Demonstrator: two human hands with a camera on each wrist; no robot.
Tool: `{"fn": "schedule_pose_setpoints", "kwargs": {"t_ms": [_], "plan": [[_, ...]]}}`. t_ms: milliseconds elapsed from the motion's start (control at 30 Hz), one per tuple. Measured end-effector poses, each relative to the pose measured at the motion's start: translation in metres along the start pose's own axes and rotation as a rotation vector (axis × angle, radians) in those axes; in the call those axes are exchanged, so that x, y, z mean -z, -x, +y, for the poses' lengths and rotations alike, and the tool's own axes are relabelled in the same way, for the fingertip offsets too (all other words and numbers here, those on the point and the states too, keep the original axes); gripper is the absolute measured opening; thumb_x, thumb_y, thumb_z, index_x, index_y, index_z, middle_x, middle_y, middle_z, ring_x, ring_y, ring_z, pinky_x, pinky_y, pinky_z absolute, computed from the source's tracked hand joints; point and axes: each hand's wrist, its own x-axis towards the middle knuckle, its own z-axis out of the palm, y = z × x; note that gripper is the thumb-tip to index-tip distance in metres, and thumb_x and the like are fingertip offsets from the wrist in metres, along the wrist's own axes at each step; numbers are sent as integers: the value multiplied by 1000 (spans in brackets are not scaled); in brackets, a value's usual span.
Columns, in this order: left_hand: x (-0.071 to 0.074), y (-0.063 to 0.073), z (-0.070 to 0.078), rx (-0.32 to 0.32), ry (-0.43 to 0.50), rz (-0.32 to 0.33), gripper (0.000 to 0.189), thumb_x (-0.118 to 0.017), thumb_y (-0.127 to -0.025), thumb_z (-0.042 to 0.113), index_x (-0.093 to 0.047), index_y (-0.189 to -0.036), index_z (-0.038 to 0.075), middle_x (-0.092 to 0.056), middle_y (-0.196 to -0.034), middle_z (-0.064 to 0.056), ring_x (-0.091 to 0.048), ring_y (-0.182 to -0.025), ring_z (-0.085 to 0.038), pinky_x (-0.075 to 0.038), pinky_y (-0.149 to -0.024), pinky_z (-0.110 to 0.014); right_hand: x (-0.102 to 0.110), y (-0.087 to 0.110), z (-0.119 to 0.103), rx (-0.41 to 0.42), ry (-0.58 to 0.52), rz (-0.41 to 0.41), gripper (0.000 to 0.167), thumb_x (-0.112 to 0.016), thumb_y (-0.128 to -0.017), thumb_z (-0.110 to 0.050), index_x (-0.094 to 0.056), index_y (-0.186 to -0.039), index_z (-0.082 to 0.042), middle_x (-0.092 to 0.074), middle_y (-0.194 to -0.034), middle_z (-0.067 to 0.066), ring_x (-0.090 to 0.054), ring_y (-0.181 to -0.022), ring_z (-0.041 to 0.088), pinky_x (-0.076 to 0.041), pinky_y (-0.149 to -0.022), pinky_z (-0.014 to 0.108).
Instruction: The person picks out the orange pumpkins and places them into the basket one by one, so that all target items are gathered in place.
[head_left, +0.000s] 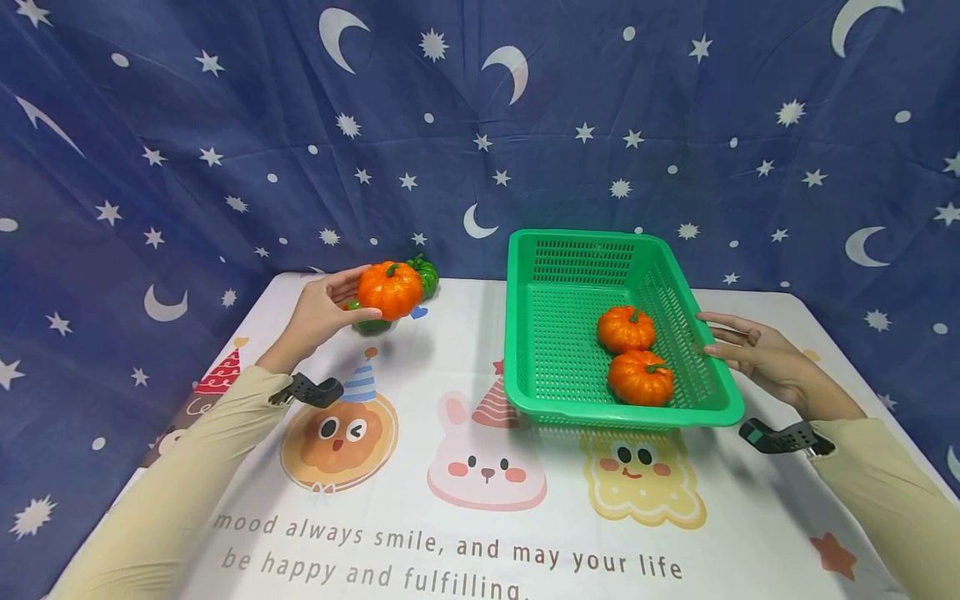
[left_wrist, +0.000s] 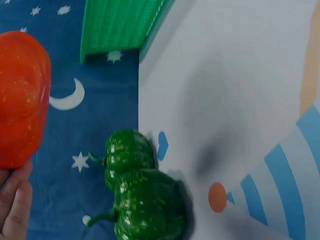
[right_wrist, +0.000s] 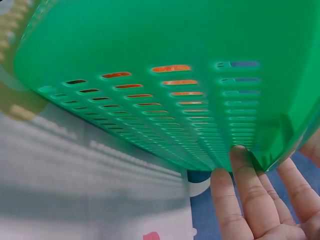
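My left hand (head_left: 318,312) holds an orange toy pumpkin (head_left: 390,290) between thumb and fingers, above the left part of the table. In the left wrist view that pumpkin (left_wrist: 22,100) fills the left edge, its underside against the fingers (left_wrist: 17,205). Two green toy pumpkins (left_wrist: 150,205) sit below and beyond it; in the head view it partly covers them. My right hand (head_left: 765,358) grips the right rim of a green plastic basket (head_left: 525,408). In the right wrist view, fingers (right_wrist: 255,195) touch the outer wall under the rim. Two orange pumpkins (head_left: 626,329) lie inside the basket.
A white tablecloth (head_left: 405,500) printed with cartoon figures and lettering covers the table. Behind it hangs a dark blue curtain (head_left: 420,167) with white moons and stars. The basket stands right of centre, near the table's back edge.
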Motion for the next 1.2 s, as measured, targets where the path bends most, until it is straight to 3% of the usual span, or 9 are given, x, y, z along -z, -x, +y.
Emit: {"fn": "schedule_pose_setpoints", "kwargs": {"t_ms": [100, 367, 600, 767, 1200], "plan": [[-2, -2, 6, -4, 0, -37, 76, -79, -76, 19, -42, -141, 4, -47, -142, -17, -48, -129, -30, -40, -106, -41, 0, 0, 1, 7, -2, -3, 57, -60, -91, -7, -38, -141, -22, -43, -117, -24, -56, -99, -10, -48, -82, 9], [-5, -10, 15, -46, 17, -108, 73, -78, -77, 17, -43, -141, 6, -47, -142, -15, -49, -128, -30, -43, -103, -35, -1, 0, 2, 26, -21, -10, 56, -59, -91, -6, -40, -140, -22, -46, -116, -24, -59, -98, -7, -49, -82, 10], [-10, -21, 26, -16, 52, -157, 71, -80, -74, 16, -49, -138, 10, -52, -138, -13, -53, -125, -27, -47, -100, -31, -1, 0, 2, 23, -32, -7, 53, -60, -90, -5, -42, -137, -23, -49, -115, -25, -59, -97, -7, -49, -82, 10], [-15, -25, 37, -5, 77, -241, 72, -80, -73, 14, -48, -138, 12, -53, -138, -12, -54, -124, -25, -50, -96, -25, -1, 0, 2, 18, -31, -4, 55, -60, -90, -6, -41, -139, -22, -48, -115, -24, -58, -97, -8, -49, -82, 10], [-29, -38, 80, -25, 60, -459, 72, -80, -72, 7, -49, -137, 11, -54, -137, -9, -54, -124, -23, -50, -97, -30, 0, -1, 0, 0, 12, -2, 61, -60, -91, -8, -34, -145, -21, -41, -118, -22, -55, -99, -12, -48, -82, 8]]}}
